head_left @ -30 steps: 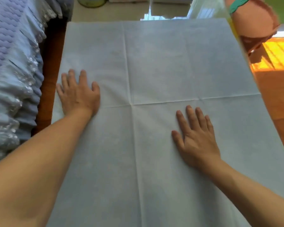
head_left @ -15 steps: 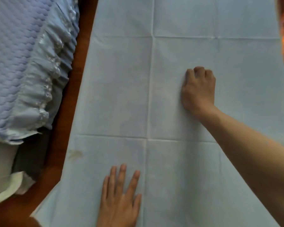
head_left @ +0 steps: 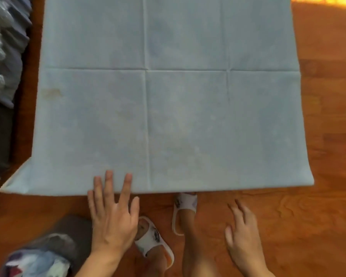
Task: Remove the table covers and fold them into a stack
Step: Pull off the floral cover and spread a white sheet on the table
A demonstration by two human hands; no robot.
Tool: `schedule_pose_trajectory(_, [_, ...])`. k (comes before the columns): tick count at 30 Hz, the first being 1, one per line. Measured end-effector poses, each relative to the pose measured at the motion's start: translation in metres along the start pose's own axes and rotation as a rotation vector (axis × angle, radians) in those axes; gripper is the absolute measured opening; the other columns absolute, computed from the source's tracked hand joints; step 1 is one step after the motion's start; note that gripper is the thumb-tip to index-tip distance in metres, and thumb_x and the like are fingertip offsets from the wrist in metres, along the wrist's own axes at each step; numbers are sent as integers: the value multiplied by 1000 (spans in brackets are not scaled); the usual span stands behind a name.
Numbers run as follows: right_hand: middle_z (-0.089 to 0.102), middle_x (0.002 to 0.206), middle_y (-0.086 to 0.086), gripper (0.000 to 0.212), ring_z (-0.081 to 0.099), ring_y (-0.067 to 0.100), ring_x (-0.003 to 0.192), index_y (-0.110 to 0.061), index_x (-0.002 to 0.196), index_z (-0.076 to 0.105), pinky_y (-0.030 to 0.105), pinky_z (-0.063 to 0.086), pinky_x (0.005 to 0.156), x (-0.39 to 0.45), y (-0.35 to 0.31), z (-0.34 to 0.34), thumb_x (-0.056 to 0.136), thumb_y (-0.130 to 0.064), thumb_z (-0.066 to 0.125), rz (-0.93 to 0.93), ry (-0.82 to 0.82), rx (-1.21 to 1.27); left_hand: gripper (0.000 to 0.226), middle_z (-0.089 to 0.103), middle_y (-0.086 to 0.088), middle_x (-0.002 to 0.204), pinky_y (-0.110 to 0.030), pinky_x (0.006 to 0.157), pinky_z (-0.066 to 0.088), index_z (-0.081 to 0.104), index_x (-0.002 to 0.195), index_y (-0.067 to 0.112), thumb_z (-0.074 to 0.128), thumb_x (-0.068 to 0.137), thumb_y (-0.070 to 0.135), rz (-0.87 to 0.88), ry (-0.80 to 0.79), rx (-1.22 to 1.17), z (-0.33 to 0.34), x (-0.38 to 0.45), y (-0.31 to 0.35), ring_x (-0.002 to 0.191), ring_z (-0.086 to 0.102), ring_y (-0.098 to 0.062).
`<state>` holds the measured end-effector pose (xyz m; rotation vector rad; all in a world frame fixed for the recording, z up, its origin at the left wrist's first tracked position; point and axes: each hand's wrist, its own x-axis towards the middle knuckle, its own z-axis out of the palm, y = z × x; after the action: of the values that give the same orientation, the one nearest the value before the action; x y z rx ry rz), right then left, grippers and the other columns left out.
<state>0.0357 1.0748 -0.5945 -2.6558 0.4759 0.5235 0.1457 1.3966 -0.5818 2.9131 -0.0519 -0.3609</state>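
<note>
The pale blue cover [head_left: 188,96] lies spread flat over the table, its old fold creases crossing it and its near edge hanging just in front of me; every place below I give from that near edge. Past the cover's right side is bare wood floor [head_left: 328,136], and off its left side a quilted bedspread [head_left: 2,56]. On my side of the near edge, at the left, sits a grey stool [head_left: 68,232] with some crumpled cloth on it.

My left hand [head_left: 112,212] is released, its straight fingers reaching over the near edge left of the middle crease; I cannot tell whether they press the cloth or float above it. My right hand [head_left: 242,232] is also released, fingers spread, short of the near edge and holding nothing. My slippers [head_left: 185,204] stand just under that edge.

I judge that nothing is folded yet. The risks as I see them: the cloth looks thin and light, so lifting the near edge with one hand only could drag it askew and spoil the fold lines. A corner dropping could reach the floor or catch under my slippers. A brownish stain [head_left: 51,92], well in from the near edge on the left, might end up folded to the outside.
</note>
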Motion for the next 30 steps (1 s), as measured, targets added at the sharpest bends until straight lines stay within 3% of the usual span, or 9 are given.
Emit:
schedule_pose_trajectory(4, [56,136,22,62,62,38,103,-9,146,43,39,49,81,40,70,-9,88,8,57,651,-21,327,77,11,-21,167,-67,120,15,36,157,18,43,82,37,16,43,10,18,-31,0,154,5,-44])
schedule_pose_trajectory(6, [54,138,20,70,59,34,97,-18,150,38,41,49,76,73,109,-22,88,11,55,742,81,506,83,5,-20,168,-66,121,11,30,159,18,43,79,34,0,58,-16,24,-37,4,155,1,-44])
schedule_pose_trajectory(9, [61,118,5,63,58,34,116,-25,125,56,41,47,82,121,146,-42,82,22,50,704,235,790,87,2,-21,168,-65,122,8,24,161,19,46,77,31,-26,102,-50,34,-40,10,155,-2,-44])
schedule_pose_trajectory(12, [69,87,-11,51,61,17,97,-24,91,70,35,49,87,154,155,-59,84,23,51,561,149,945,93,-1,-22,167,-63,123,4,19,162,22,54,76,24,-55,139,-70,40,-41,14,154,-3,-45])
schedule_pose_trajectory(19, [72,116,0,37,62,18,116,-11,120,69,35,40,108,95,164,-50,85,-1,73,430,-217,881,86,10,-11,168,-53,124,15,19,161,33,64,90,20,-339,-260,-143,63,-109,64,155,5,-31])
schedule_pose_trajectory(22, [76,112,7,49,64,32,117,-9,109,73,47,49,103,51,160,-55,71,-37,88,467,-214,913,64,38,-5,157,-36,117,33,36,154,31,59,96,17,-456,-532,-426,63,-144,99,142,37,-21])
schedule_pose_trajectory(24, [77,107,3,78,71,24,107,-7,109,74,33,56,87,26,155,-72,54,-59,91,411,-214,942,46,50,2,143,-24,101,43,46,145,31,56,101,20,-600,-713,-665,58,-162,136,119,54,-10])
schedule_pose_trajectory(27, [78,103,5,31,72,30,102,-7,112,71,30,59,78,-13,139,-110,86,-23,77,361,-224,987,46,51,-8,149,-40,114,38,46,147,23,56,103,32,-960,-818,-1089,57,-189,186,130,51,-22])
schedule_pose_trajectory(30, [76,109,13,29,72,35,102,-6,119,66,43,61,85,-49,131,-157,91,-13,67,372,-256,1112,67,45,-18,153,-53,107,41,33,156,21,55,100,50,-1353,-761,-1496,53,-207,229,136,46,-36])
